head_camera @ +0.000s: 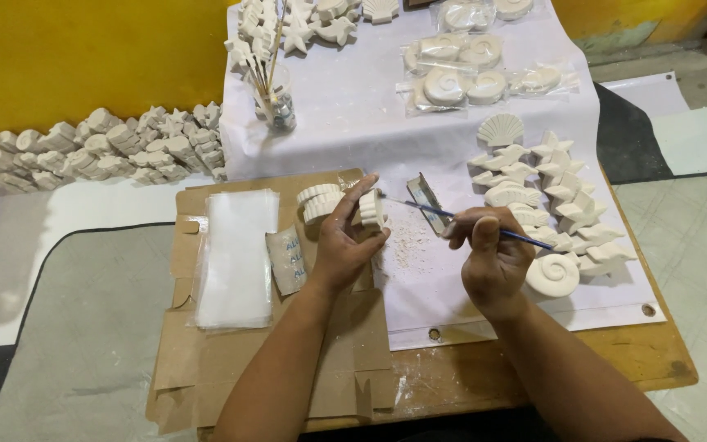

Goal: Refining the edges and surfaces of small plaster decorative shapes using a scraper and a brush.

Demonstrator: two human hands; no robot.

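Head view: left hand (344, 237) is gripping a white plaster shell (370, 209), right hand (493, 258) is pinching a thin brush (435, 213); pressing hard risks chipping it.

A wooden table (656, 360) carries a white sheet (353, 123) and flattened cardboard (206, 376). On the cardboard lie a stack of clear bags (237, 258), a grey sachet (288, 260) and a shell cast (318, 202). White dust (407, 245) and a small metal piece (427, 199) lie on the sheet. Fish, star and shell casts (558, 205) are grouped at right, a spiral cast (553, 274) nearest the edge. Bagged casts (460, 69) lie farther back, beside a glass jar (278, 102) of sticks. More casts (100, 151) are piled along the yellow wall (83, 57).
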